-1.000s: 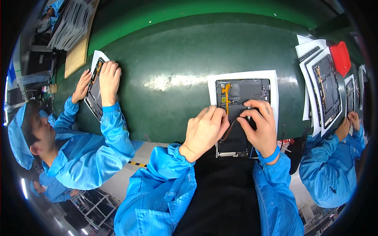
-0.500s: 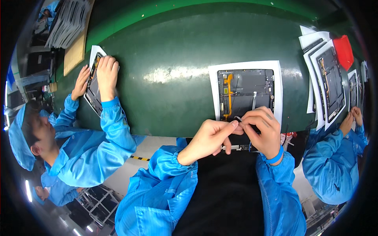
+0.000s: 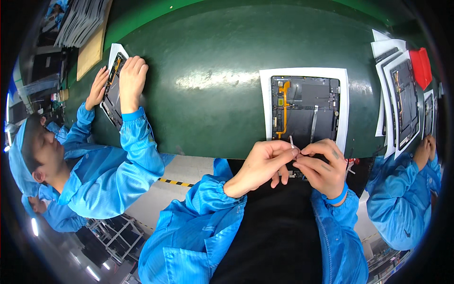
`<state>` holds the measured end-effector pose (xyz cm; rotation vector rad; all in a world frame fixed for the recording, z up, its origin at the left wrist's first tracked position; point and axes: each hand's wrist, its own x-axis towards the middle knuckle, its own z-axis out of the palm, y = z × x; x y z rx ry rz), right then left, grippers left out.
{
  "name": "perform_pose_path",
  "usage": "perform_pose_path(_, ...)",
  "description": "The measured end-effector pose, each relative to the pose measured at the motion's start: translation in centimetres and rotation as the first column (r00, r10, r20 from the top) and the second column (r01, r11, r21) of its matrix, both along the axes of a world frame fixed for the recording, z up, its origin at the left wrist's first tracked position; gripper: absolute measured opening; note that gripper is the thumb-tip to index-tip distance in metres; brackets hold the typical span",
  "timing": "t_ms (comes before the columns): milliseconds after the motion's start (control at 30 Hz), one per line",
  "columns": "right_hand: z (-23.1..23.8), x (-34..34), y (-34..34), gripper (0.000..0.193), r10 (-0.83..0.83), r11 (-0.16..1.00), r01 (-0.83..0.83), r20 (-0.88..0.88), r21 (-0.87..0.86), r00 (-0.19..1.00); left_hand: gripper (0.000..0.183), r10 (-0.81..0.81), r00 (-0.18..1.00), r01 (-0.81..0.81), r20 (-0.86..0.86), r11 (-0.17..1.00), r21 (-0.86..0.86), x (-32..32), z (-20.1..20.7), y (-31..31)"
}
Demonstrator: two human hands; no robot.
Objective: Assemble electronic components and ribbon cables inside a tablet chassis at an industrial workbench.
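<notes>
Both hands, the left hand [image 3: 262, 163] and right hand [image 3: 324, 168], met fingertip to fingertip pinching a small pale strip [image 3: 292, 141] just below the opened dark tablet chassis on its white sheet [image 3: 305, 106], strip upright, hands equally near

Bright, even overhead light, heavy fisheye bend.
A pale glare streak lies across the glossy green desk [image 3: 213, 94]; shadows stay soft. Straight edges curve toward the rim, corners fall to black, and the centre is sharp while the margins smear.
</notes>
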<state>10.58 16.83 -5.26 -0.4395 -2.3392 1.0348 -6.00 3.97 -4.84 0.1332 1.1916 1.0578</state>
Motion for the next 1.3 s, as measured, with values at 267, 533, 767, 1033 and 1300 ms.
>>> perform_pose_path(267, 0.0, -0.7, 0.6, 0.027, 0.053, 0.998, -0.053, -0.025, -0.032, 0.998, 0.026, 0.035, 0.991, -0.030, -0.126, 0.999, 0.041, 0.1, 1.1, -1.2)
perform_pose_path(533, 0.0, -1.4, 0.2, 0.028, 0.027, 0.985, -0.028, 0.008, 0.172, 1.000, 0.027, 0.020, 0.981, 0.006, -0.192, 0.991, 0.136, 0.5, 0.4, -1.3)
perform_pose_path(767, -0.4, -1.7, 0.5, 0.022, 0.012, 0.985, -0.013, 0.007, 0.170, 1.000, 0.027, -0.038, 0.957, 0.095, -0.287, 0.978, 0.187, 0.5, -0.2, -1.5)
perform_pose_path(1033, 0.7, 2.0, 2.3, 0.012, -0.325, 0.908, 0.362, 0.187, -0.213, 0.927, 0.029, -0.061, 0.975, 0.094, -0.214, 0.985, 0.145, 0.0, -0.3, -2.3)
perform_pose_path(1300, 2.4, 18.5, 4.7, 0.009, -0.351, 0.809, 0.549, 0.922, 0.209, 0.166, 0.024, -0.124, 0.954, 0.161, -0.274, 0.980, 0.117, -0.9, 0.4, -2.6)
